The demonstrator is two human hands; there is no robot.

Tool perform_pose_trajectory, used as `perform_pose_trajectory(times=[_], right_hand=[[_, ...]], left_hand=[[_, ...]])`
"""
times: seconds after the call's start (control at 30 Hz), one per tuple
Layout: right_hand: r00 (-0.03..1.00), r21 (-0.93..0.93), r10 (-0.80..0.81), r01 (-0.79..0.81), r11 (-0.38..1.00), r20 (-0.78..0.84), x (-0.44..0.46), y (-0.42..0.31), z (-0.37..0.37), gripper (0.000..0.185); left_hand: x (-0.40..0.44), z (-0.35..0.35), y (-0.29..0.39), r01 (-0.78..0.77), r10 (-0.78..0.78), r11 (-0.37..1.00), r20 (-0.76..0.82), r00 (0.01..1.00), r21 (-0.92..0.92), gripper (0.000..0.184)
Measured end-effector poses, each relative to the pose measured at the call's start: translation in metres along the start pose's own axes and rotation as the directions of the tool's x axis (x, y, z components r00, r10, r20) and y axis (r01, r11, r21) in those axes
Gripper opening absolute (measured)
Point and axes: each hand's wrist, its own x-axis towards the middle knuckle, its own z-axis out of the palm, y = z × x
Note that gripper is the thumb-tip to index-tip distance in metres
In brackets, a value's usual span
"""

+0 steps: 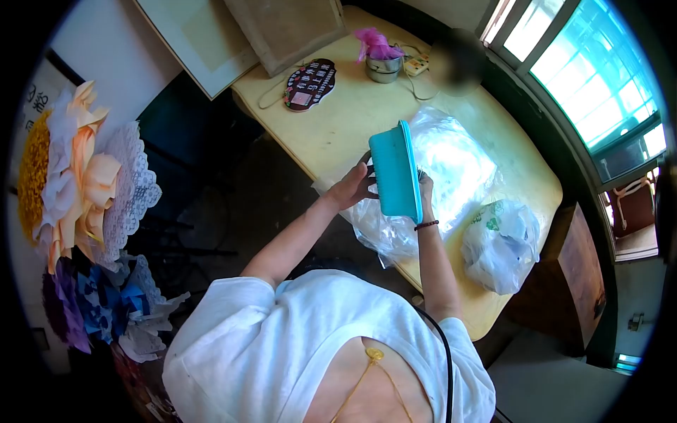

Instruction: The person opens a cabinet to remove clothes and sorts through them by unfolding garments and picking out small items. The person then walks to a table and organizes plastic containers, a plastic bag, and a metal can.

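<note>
A turquoise plastic basket (392, 173) is held up on its side over the table's near edge. My left hand (349, 187) grips it from the left, with its fingers partly behind the basket and something dark between them. On the other side, my right hand (425, 189) is at the basket's right edge, its fingers bent and mostly hidden; what they hold is too small to make out. Clear plastic sheeting (455, 166) lies spread beneath and behind the basket. A knotted white plastic bag (501, 245) rests on the table to the right of my right forearm.
On the pale table (338, 113) are a dark oval sign (309, 84), a metal pot (383, 69) with pink plastic, and a power strip (416, 65). Paper flowers (88, 176) stand at left. A wooden box (571, 275) is at the right.
</note>
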Motion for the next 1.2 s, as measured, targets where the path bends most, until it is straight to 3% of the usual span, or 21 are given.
perform_pose_trajectory(times=[0.03, 0.07, 0.1, 0.27, 0.37, 0.4, 0.43, 0.5, 0.53, 0.57, 0.6, 0.63, 0.7, 0.83, 0.9, 0.97, 1.03, 1.1, 1.13, 1.17, 1.2], right_hand=[[1.000, -0.120, -0.028, 0.027, 0.992, -0.009, 0.005, 0.005, 0.009, 0.021], [0.999, -0.074, -0.050, 0.049, 0.996, -0.016, 0.001, -0.005, 0.026, 0.023], [0.992, -0.184, -0.120, 0.109, 0.977, -0.047, -0.002, -0.016, 0.041, 0.023], [0.972, -0.411, -0.220, 0.170, 0.896, -0.077, 0.027, -0.004, 0.091, 0.029], [0.988, -0.382, -0.154, 0.134, 0.914, -0.021, 0.029, -0.015, 0.123, 0.032], [0.993, -0.541, -0.110, 0.071, 0.838, -0.039, 0.031, -0.020, 0.132, 0.031], [0.994, -0.543, -0.104, 0.068, 0.837, -0.036, 0.030, -0.020, 0.142, 0.031], [0.958, -0.645, -0.279, 0.175, 0.743, -0.062, 0.031, -0.021, 0.159, 0.032], [0.916, -0.599, -0.380, 0.233, 0.766, -0.130, 0.028, -0.034, 0.166, 0.026], [0.908, -0.679, -0.389, 0.188, 0.710, -0.155, 0.054, -0.008, 0.154, 0.027], [0.907, -0.696, -0.396, 0.194, 0.691, -0.141, 0.068, -0.004, 0.147, 0.025], [0.915, -0.676, -0.374, 0.182, 0.714, -0.149, 0.078, -0.004, 0.142, 0.023], [0.936, -0.490, -0.309, 0.193, 0.850, -0.167, 0.077, -0.024, 0.143, 0.032], [0.928, -0.642, -0.268, 0.043, 0.766, -0.258, 0.099, -0.032, 0.138, 0.031], [0.881, -0.850, -0.393, -0.018, 0.526, -0.262, 0.119, -0.019, 0.130, 0.034], [0.848, -0.865, -0.455, -0.009, 0.501, -0.272, 0.104, -0.037, 0.156, 0.033], [0.901, -0.623, -0.395, 0.207, 0.754, -0.180, 0.097, -0.046, 0.183, 0.028], [0.994, -0.421, -0.102, 0.110, 0.900, 0.042, 0.069, -0.068, 0.226, 0.024], [0.984, -0.472, -0.121, 0.169, 0.865, 0.131, 0.077, -0.046, 0.236, 0.023], [0.989, -0.518, -0.031, 0.103, 0.849, 0.145, 0.063, -0.056, 0.258, 0.025], [0.971, -0.469, -0.061, 0.167, 0.867, 0.233, 0.062, -0.045, 0.269, 0.029]], left_hand=[[-0.002, -0.004, 0.004, -0.004, 0.004, 1.000, -0.007, 1.000, -0.002, 0.089], [-0.004, -0.008, 0.007, -0.036, 0.046, 0.993, -0.085, 0.995, 0.113, 0.089], [-0.004, -0.013, 0.010, -0.060, 0.098, 0.972, -0.158, 0.983, 0.228, 0.090], [-0.005, -0.046, 0.040, -0.179, 0.195, 0.981, -0.302, 0.933, 0.081, 0.078], [-0.014, -0.072, 0.053, -0.219, 0.220, 0.975, -0.350, 0.911, 0.043, 0.074], [-0.017, -0.082, 0.057, -0.231, 0.235, 0.971, -0.361, 0.902, 0.055, 0.074], [-0.021, -0.090, 0.062, -0.230, 0.233, 0.972, -0.367, 0.901, 0.052, 0.074], [-0.031, -0.106, 0.075, -0.319, 0.342, 0.939, -0.437, 0.832, 0.127, 0.072], [-0.042, -0.118, 0.087, -0.306, 0.338, 0.941, -0.438, 0.833, 0.146, 0.069], [-0.056, -0.133, 0.100, -0.288, 0.331, 0.943, -0.440, 0.835, 0.163, 0.066], [-0.070, -0.157, 0.102, -0.257, 0.179, 0.961, -0.472, 0.863, -0.106, 0.062], [-0.083, -0.175, 0.107, -0.291, 0.141, 0.907, -0.429, 0.892, -0.305, 0.063], [-0.103, -0.192, 0.115, -0.333, 0.182, 0.785, -0.321, 0.930, -0.522, 0.064], [-0.107, -0.230, 0.107, -0.480, 0.311, 0.755, -0.401, 0.862, -0.447, 0.048], [-0.102, -0.234, 0.108, -0.480, 0.308, 0.760, -0.407, 0.860, -0.438, 0.045], [-0.096, -0.233, 0.112, -0.437, 0.260, 0.759, -0.390, 0.883, -0.483, 0.046], [-0.087, -0.236, 0.111, -0.444, 0.286, 0.786, -0.385, 0.878, -0.430, 0.046], [-0.080, -0.236, 0.106, -0.439, 0.300, 0.814, -0.373, 0.878, -0.381, 0.045], [-0.075, -0.237, 0.104, -0.427, 0.291, 0.832, -0.378, 0.879, -0.354, 0.046], [-0.071, -0.238, 0.102, -0.415, 0.282, 0.849, -0.382, 0.880, -0.327, 0.046], [-0.068, -0.242, 0.097, -0.405, 0.275, 0.850, -0.371, 0.887, -0.338, 0.046]])
